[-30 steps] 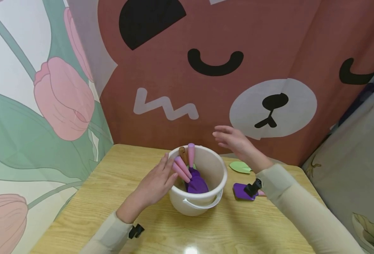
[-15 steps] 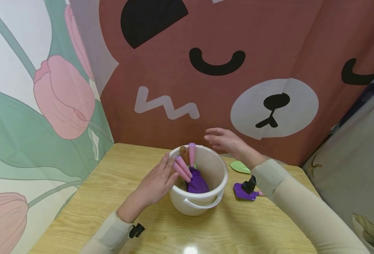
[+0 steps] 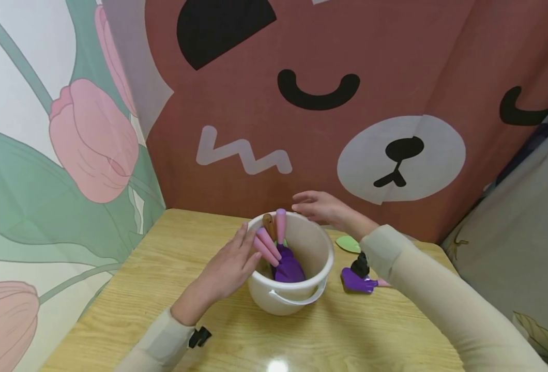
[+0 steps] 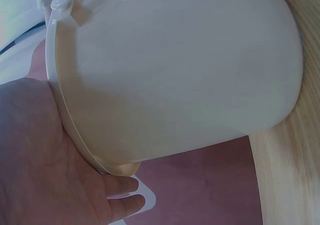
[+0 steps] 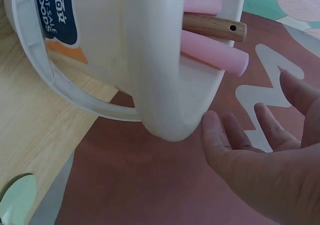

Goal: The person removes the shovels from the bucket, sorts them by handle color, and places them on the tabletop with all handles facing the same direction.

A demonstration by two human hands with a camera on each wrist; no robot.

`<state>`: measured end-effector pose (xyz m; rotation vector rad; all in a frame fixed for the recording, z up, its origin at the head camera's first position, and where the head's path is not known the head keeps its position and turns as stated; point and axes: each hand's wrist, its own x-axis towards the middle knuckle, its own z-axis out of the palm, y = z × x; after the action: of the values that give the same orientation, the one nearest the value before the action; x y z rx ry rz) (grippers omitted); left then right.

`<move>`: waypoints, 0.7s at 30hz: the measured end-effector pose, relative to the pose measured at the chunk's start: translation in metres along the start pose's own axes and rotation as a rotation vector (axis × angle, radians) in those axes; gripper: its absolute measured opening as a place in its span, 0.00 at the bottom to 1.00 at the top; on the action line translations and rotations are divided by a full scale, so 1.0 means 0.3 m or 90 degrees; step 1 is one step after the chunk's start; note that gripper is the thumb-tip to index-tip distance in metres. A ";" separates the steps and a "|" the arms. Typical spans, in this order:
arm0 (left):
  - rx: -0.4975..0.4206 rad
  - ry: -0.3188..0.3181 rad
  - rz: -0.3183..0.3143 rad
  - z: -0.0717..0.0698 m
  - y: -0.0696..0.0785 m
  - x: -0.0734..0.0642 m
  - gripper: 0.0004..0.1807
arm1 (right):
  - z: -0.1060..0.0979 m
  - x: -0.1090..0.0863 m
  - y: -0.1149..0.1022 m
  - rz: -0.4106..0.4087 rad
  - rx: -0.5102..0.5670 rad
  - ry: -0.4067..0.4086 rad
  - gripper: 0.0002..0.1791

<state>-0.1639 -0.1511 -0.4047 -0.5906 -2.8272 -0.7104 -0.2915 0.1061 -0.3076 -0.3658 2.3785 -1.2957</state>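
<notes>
Plain white bucket (image 3: 276, 306), parked upright on the wooden table (image 3: 162, 284), with pink handles (image 3: 267, 248), a brown handle (image 3: 269, 226) and a purple scoop (image 3: 289, 268) stuffed inside. Its left rim is touched by the left hand (image 3: 227, 266), fingers pretty straight. The right hand (image 3: 325, 207) is raised near the far rim, fingers apart and loosely bent; whether there's contact can't be told. A purple spatula (image 3: 355, 280) and something green (image 3: 347, 244) are laid off to the right.

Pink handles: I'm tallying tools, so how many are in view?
4. In the bucket: one rear pink handle, plus two pink handles leaning toward the left hand. On the table: the handle of a purple tool, partly behind the right sleeve. Others may be hidden.
</notes>
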 end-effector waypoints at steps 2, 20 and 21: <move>-0.003 -0.001 -0.001 0.000 -0.001 0.000 0.38 | 0.002 0.010 0.000 -0.005 -0.017 -0.002 0.31; -0.004 -0.008 -0.009 -0.003 -0.001 0.009 0.38 | 0.046 0.081 0.003 -0.040 -0.151 -0.005 0.28; -0.003 -0.009 -0.010 -0.001 -0.001 0.009 0.38 | 0.049 0.081 0.005 -0.041 -0.155 -0.006 0.29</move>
<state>-0.1665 -0.1504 -0.4039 -0.5773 -2.8470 -0.7174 -0.3062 0.0861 -0.3215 -0.5220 2.5418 -1.0296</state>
